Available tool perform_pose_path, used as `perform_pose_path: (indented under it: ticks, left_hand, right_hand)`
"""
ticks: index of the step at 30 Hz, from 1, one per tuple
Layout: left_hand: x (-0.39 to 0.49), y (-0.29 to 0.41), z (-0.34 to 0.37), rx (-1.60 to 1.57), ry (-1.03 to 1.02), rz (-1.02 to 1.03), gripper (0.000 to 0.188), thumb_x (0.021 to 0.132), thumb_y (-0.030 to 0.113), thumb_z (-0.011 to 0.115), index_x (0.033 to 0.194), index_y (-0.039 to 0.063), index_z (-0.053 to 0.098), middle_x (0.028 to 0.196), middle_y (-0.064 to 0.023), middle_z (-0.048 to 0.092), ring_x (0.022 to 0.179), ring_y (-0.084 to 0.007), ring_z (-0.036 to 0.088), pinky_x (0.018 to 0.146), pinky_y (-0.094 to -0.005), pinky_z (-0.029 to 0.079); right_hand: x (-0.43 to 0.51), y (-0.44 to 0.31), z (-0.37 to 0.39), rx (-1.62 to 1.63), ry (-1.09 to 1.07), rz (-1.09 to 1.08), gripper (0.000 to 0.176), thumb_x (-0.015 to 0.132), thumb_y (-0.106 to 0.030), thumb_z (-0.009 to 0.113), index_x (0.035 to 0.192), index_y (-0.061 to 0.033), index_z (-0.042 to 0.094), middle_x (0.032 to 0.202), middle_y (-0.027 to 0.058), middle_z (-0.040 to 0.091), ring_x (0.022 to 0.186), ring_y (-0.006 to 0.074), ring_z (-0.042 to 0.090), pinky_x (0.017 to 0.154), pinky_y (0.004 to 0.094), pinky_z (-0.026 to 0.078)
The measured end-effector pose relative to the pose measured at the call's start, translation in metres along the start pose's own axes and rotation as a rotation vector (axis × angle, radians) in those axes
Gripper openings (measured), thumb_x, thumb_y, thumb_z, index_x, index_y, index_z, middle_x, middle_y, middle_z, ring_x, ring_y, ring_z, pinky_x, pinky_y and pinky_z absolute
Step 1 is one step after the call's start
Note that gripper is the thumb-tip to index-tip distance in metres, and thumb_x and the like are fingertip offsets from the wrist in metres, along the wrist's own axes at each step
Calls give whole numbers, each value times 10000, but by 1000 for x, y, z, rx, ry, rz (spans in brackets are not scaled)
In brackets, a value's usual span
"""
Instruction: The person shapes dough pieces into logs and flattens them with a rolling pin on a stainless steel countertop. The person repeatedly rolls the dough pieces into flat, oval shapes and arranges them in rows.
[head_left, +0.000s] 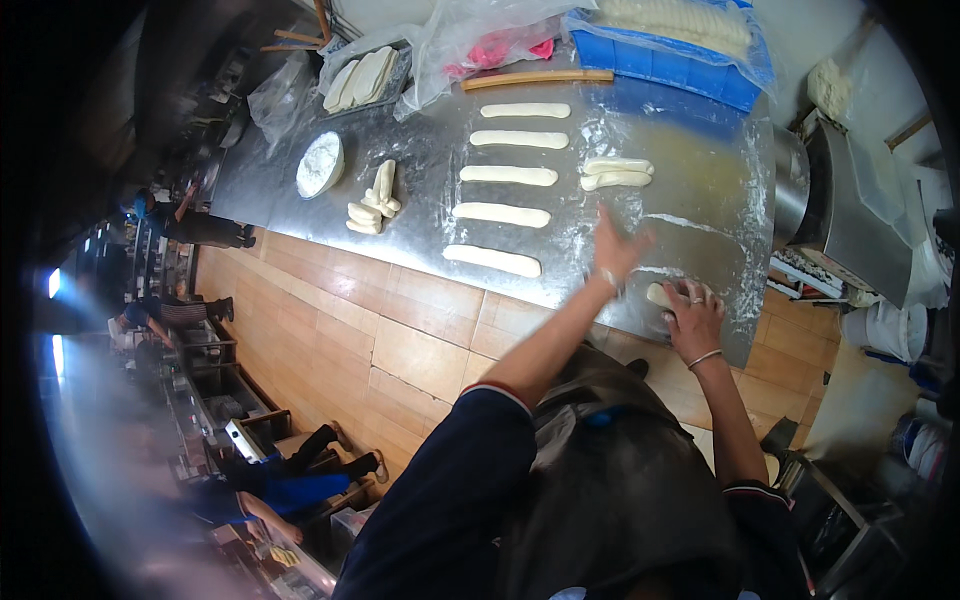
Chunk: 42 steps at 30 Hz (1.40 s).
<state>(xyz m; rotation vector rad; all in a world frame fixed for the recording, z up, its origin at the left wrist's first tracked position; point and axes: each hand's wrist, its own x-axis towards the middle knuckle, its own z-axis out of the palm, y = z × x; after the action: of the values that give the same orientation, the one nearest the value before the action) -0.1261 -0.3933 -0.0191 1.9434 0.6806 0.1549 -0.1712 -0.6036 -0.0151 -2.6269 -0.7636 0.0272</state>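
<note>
My left hand (621, 241) is blurred, its fingers apart with nothing in them, over the floured steel table (420, 127). Just beyond it lie two dough strips (616, 174) side by side, touching. My right hand (694, 313) curls over a short dough piece (659, 295) near the table's front edge; the fingers hide part of the piece. Left of my hands, several long dough strips are spaced apart in a column, the nearest strip (492, 260) by the front edge. Farther left is a small heap of short dough pieces (373, 202), some stacked across others.
A bowl of flour (320, 166) stands at the left. Along the back are a plastic-lined tray of dough slabs (365, 79), a wooden stick (537, 79) and a blue crate (667, 67) holding dough. Other people work at counters across the tiled floor (405, 330).
</note>
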Motion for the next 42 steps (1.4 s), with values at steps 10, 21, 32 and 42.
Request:
perform_pose_path:
  ticks: [10, 21, 32, 42]
  left_hand:
    - [-79, -50, 16, 319, -158, 769, 452, 763, 96, 713, 1214, 118, 698, 1072, -55, 653, 987, -285, 595, 906, -454, 475]
    - [-138, -42, 9, 655, -585, 497, 851, 991, 601, 443, 1592, 20, 282, 1685, -142, 235, 1574, -317, 151, 1223, -623, 74]
    - [-74, -38, 16, 820, -454, 732, 907, 924, 730, 447, 1597, 132, 341, 1698, -67, 234, 1574, -307, 166, 1205, -676, 88]
    - [-45, -27, 53, 835, -36, 567, 802, 989, 631, 467, 1567, 83, 373, 1657, -151, 303, 1540, -404, 216, 1160, -722, 155]
  right_hand:
    - [-32, 58, 7, 21, 93, -10, 428, 819, -75, 739, 1239, -78, 655, 1194, 136, 605, 1160, 357, 548, 988, 482, 442]
    - [-55, -2, 18, -253, -92, -46, 598, 973, -404, 526, 1495, -112, 496, 1595, 87, 409, 1508, 333, 303, 1198, 642, 181]
    - [-1, 30, 23, -338, -228, -38, 630, 973, -474, 562, 1527, -195, 456, 1627, 19, 379, 1515, 284, 300, 1175, 675, 200]
    - [42, 69, 12, -279, -53, 82, 640, 998, -485, 529, 1565, -221, 394, 1651, 8, 335, 1512, 279, 303, 1193, 648, 198]
